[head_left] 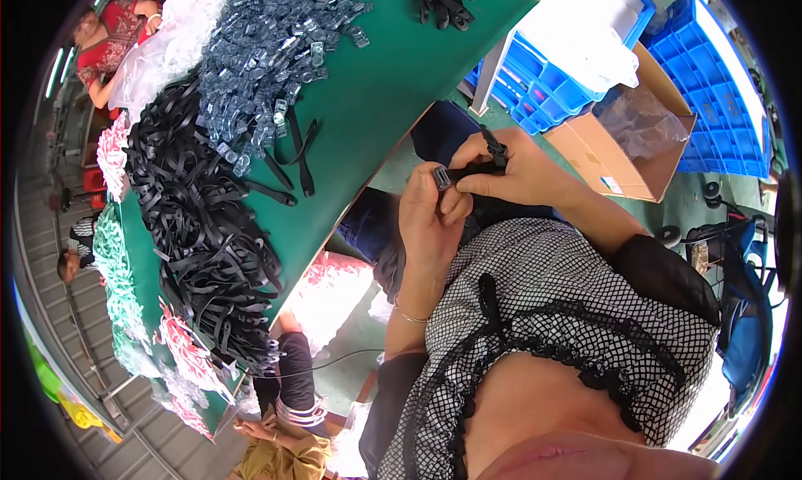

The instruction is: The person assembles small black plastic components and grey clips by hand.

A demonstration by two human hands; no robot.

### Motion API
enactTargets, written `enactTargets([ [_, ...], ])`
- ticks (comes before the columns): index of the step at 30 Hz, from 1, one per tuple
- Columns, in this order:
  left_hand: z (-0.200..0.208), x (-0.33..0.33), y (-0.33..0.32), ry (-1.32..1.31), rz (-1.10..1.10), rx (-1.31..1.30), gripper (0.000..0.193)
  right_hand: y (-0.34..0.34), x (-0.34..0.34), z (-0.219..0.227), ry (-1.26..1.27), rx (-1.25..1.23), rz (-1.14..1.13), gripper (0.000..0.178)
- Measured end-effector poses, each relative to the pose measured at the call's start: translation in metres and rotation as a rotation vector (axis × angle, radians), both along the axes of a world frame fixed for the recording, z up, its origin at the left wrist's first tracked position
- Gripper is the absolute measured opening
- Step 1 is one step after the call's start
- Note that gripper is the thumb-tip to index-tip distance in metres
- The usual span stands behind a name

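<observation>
Just past the edge of the green table, my two hands meet in front of my body. My left hand is closed, pinching a small clear plastic buckle between thumb and fingers. My right hand grips a black strap whose end reaches the buckle; whether it passes through is too small to tell. A dark plastic clip sticks up at the fingers of that hand. On the table lie a heap of black straps and a pile of clear buckles. A few loose straps lie beside them.
More black straps lie at the table's far edge. Pink and mint-green bundles line its left side. Blue crates and an open cardboard box stand at right. Co-workers sit nearby, one in red.
</observation>
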State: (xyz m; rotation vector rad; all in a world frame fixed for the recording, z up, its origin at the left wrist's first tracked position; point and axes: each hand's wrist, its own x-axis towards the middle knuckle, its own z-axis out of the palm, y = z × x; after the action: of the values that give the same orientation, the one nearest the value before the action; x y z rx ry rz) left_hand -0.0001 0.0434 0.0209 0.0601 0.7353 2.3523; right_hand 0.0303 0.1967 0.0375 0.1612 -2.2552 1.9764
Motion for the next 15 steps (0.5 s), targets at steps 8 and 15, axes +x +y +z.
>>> enactTargets([
  [8, -0.0038, 0.0008, -0.0019, 0.035, 0.008, -0.037, 0.029, 0.0012, -0.0013, 0.0006, 0.018, 0.034, 0.039, 0.017],
  [15, -0.0001, 0.0023, -0.0016, 0.152, 0.008, -0.275, 0.029, 0.0047, -0.0024, 0.0031, -0.044, -0.019, 0.080, 0.019],
])
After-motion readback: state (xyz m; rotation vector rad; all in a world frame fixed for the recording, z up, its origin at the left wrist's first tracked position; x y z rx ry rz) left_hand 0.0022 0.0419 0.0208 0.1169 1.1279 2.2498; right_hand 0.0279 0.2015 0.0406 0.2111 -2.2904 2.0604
